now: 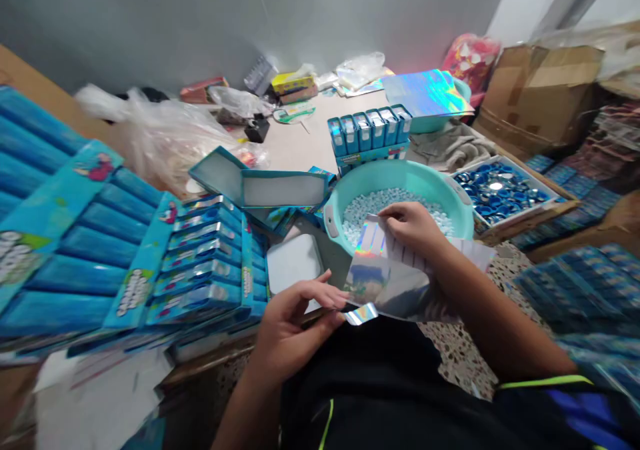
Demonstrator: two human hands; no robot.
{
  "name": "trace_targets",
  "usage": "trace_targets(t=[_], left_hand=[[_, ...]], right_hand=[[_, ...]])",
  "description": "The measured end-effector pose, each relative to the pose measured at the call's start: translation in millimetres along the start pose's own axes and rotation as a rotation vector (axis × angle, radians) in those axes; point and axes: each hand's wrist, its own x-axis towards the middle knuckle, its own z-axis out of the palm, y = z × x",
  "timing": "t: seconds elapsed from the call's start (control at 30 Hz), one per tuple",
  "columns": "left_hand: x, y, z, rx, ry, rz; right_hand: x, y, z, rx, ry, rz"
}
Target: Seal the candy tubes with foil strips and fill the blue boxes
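My right hand grips the upper edge of a holographic sticker sheet, its shiny side partly folded over. Between the thumb and fingers of my left hand is a small holographic sticker, close to the sheet's lower left corner. Behind the sheet stands a turquoise basin with many small pale blue candies in it. A white square lid or tray lies left of the basin. Just past the basin, several small blue boxes with shiny tops stand in a display carton.
Stacked blue display cartons fill the left side. An opened blue carton lies near the middle. At right are a tray of blue round pieces and a cardboard box. More holographic sheets lie at the back.
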Motion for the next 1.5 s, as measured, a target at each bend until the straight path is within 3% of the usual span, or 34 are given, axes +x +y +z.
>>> trace_targets(t=[0.13,0.2,0.27,0.37,0.47,0.57,0.63,0.93,1.1,1.2,1.37,1.5], left_hand=[[-7.9,7.9,-20.1,-0.024,0.359,-0.095],[-7.4,14.5,-30.6,0.020,0.477,-0.143],[-6.7,22.8,-39.7,0.058,0.540,-0.175],[-8.6,35.0,-49.5,0.095,0.554,-0.178],[-14.6,42.1,-56.7,0.110,0.508,-0.171],[-22.3,42.7,-64.2,0.086,0.445,-0.178],[-27.0,40.2,-68.6,0.067,0.441,-0.193],[-33.7,28.2,-80.3,-0.143,0.546,-0.184],[-26.2,27.1,-101.2,0.007,0.589,-0.163],[-8.8,29.5,-121.4,0.132,0.555,-0.204],[40.2,31.3,-153.8,0.328,0.385,-0.343],[68.9,28.1,-168.5,0.469,0.447,-0.384]], right_hand=[[26.2,-5.7,-13.4,-0.311,0.021,-0.007],[31.7,-25.7,-16.4,-0.515,0.103,-0.075],[25.2,-59.1,-15.7,-0.573,0.140,-0.222],[-4.5,-119.5,-5.2,-0.358,-0.020,-0.446],[-36.0,-164.5,17.6,-0.100,-0.275,-0.505],[-48.2,-182.2,46.5,0.167,-0.492,-0.515],[-46.4,-185.0,63.9,0.301,-0.529,-0.490],[-27.6,-202.3,113.5,0.474,-0.258,-0.465],[-6.4,-206.3,128.7,0.519,-0.097,-0.532],[13.3,-208.1,133.7,0.602,-0.028,-0.512],[45.2,-210.0,146.4,0.778,0.013,-0.413],[61.4,-203.6,158.4,0.897,0.082,-0.255]])
